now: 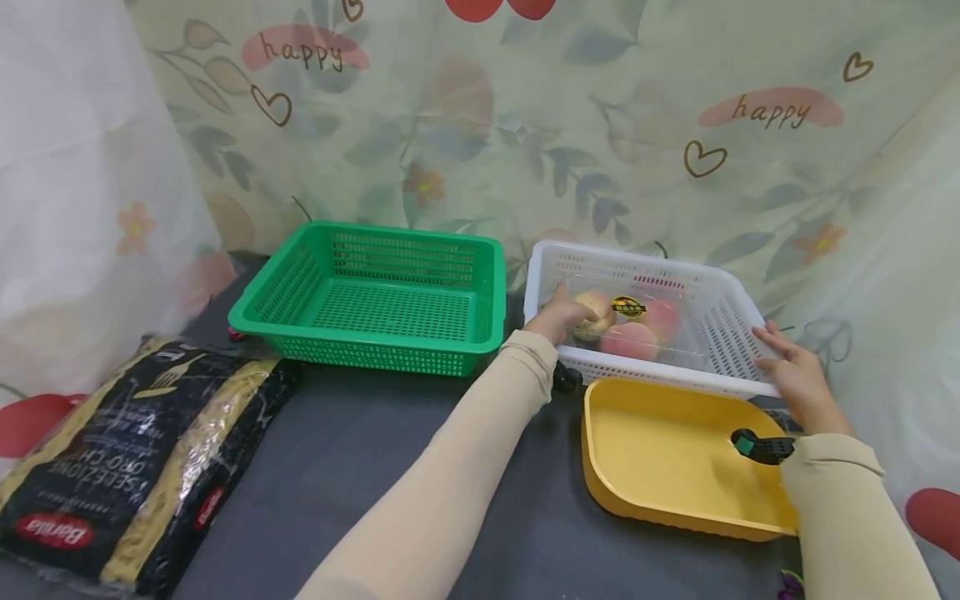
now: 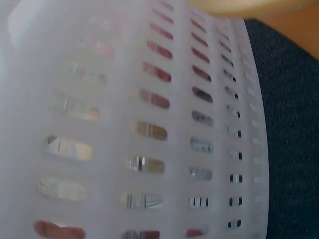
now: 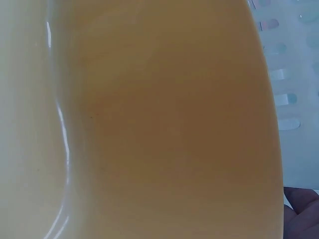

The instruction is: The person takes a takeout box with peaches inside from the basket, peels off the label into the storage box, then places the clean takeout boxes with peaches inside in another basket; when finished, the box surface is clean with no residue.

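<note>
In the head view a white slotted basket (image 1: 720, 329) holds a clear plastic box (image 1: 686, 354) with several peach-like fruits (image 1: 628, 340), pink and yellowish, under a black-and-gold label. Reaching over the basket's left front side, my left hand (image 1: 557, 317) grips the box's left end, its thumb on the lid over the yellowish fruit. Its other fingers are mostly hidden. My right hand (image 1: 802, 379) holds the basket's right rim near the front corner, fingertips over the edge. The left wrist view shows the slotted basket wall (image 2: 109, 129) close up.
Directly in front of the white basket stands a yellow tub (image 1: 675, 450), under my right wrist. A green slotted basket (image 1: 375, 354) is to the left. A black-and-gold Barilla pasta bag (image 1: 142, 467) lies at the far left of the dark table (image 1: 360, 467). Patterned curtains (image 1: 450, 125) hang behind.
</note>
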The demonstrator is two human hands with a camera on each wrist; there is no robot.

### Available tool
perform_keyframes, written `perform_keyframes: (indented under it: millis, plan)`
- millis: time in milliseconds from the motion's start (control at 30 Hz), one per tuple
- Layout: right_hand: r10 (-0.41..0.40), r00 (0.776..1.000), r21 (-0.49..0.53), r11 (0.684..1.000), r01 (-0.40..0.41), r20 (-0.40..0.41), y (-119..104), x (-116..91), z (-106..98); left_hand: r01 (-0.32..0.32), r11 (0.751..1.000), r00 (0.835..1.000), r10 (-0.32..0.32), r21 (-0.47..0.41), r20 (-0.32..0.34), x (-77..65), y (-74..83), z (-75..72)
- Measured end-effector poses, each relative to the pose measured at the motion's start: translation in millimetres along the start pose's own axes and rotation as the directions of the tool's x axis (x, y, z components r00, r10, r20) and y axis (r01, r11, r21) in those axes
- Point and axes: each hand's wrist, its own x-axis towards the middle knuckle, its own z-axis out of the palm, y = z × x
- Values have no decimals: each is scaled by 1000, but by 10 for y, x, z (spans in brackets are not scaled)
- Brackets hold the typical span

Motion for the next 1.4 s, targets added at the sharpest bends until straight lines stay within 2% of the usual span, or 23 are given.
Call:
perform_keyframes:
  millis: [33, 100, 133, 167, 200, 267, 300, 333, 367, 400, 433, 467, 500, 533, 633, 700, 767, 833, 900, 1033, 1100, 1267, 1400]
  plan:
    - [-11, 1000, 7, 1000, 11, 9, -39, -34, 1, 10, 1000, 1000, -10, 0, 6, -159, 64, -27]
    - [-31, 999, 23, 999, 31, 28, -114, -92, 1, 25, 1000, 999, -26, 7, 22, -187, 80, -26]
    - [-27, 999, 24, 999, 26, 28, -152, -119, 8, 20, 1000, 1000, -21, 20, 20, 38, -9, 34]
    - [-24, 999, 24, 999, 23, 29, -185, -145, 15, 12, 999, 1000, -13, 33, 18, 443, -167, 127]
    - [-22, 999, 25, 999, 22, 32, -212, -166, 18, 10, 999, 1000, -11, 34, 24, 537, -206, 149]
    - [-21, 999, 30, 999, 20, 31, -235, -180, 19, -13, 999, 999, 10, 51, 48, 907, -360, 224]
    - [-18, 999, 31, 999, 17, 29, -237, -177, 21, -18, 998, 999, 15, 64, 49, 899, -364, 231]
    - [-17, 1000, 34, 999, 16, 26, -229, -171, 21, -30, 998, 998, 26, 61, 57, 1024, -419, 258]
    - [-17, 1000, 38, 999, 16, 24, -204, -149, 18, -25, 999, 998, 22, 44, 65, 979, -404, 245]
    - [-19, 1000, 44, 999, 18, 23, -163, -115, 9, -19, 999, 997, 16, 31, 76, 790, -339, 199]
    - [-24, 1000, 50, 998, 24, 19, -107, -68, 0, -18, 999, 997, 16, 35, 81, 969, -416, 231]
    - [-15, 1000, 49, 999, 15, 15, -55, -23, -5, -16, 999, 997, 13, 32, 81, 1059, -461, 242]
    - [-9, 1000, 50, 999, 8, 11, 3, 23, -11, 6, 1000, 997, -6, 8, 81, 1064, -468, 242]
    - [-8, 1000, 46, 999, 8, 8, 60, 62, -20, 10, 1000, 996, -9, -15, 94, 1186, -519, 251]
    - [0, 1000, 43, 999, 1, -6, 184, 160, -29, 46, 999, 996, -47, 15, 79, 907, -405, 189]
    - [-9, 1000, 41, 999, 9, -5, 191, 167, -21, 60, 997, 997, -61, 38, 49, 579, -273, 130]
    - [-10, 1000, 56, 998, 11, -10, 158, 146, -10, 56, 997, 998, -57, 52, 22, 336, -167, 88]
    - [-9, 1000, 59, 998, 10, -13, 108, 101, -4, 16, 999, 1000, -16, 37, 11, 197, -110, 65]
    - [-19, 1000, 63, 998, 19, -6, 49, 40, -6, -44, 999, 999, 44, -17, 6, 138, -91, 54]
    - [-7, 1000, 51, 999, 7, -9, -34, -6, 0, -146, 977, 989, 145, -154, -21, 175, -88, 47]
    - [-5, 1000, 37, 999, 5, 0, -73, -19, 1, -163, 970, 987, 157, -181, -46, 191, -82, 48]
    - [-30, 999, 10, 999, 30, 26, -167, -85, 23, -166, 971, 981, 145, -171, -125, 161, -56, 56]
    - [-31, 1000, 13, 999, 31, 2, -214, -148, 39, -203, 934, 974, 163, -292, -156, 80, -21, 81]
